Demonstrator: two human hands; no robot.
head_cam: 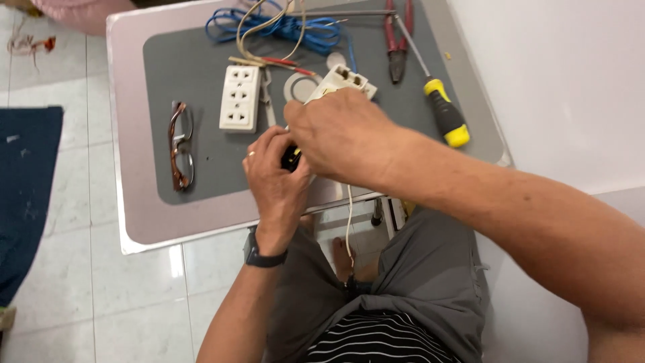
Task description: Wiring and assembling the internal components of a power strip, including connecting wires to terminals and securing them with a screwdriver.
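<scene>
The right hand (342, 138) is wrapped around a small white plastic socket part (342, 82) just right of the white three-outlet power strip (240, 97), the left hand (275, 171) pinches a black-and-yellow tool (290, 158) below it, and both should hold steady.

A white socket block (344, 81) with its open back showing juts out tilted just beyond the right-hand fingers (316, 114). A small black-and-yellow tool (290, 158) sits between the left-hand fingers (272, 144), mostly hidden by them.
</scene>
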